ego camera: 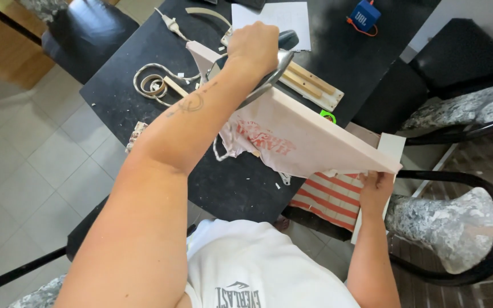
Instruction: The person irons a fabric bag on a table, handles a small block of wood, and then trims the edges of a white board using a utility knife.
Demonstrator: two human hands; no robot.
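Left hand [253,47] is wrapped tight round a shiny metal staple gun [274,73] pressed on the far end of a pale pink fabric-covered flat board [315,134], which tilts over the black table [138,74], right hand [375,189] pinching its near edge.

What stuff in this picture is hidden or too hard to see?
All in the head view:
- The tool under the left hand: the hand covers most of it, so its kind is unclear.
- The right hand: its fingertips are tucked under the pale board.
- The striped cloth: the board covers most of it.
- The blue box: cut off by the top edge.
- The bits on the black table: too small to tell.
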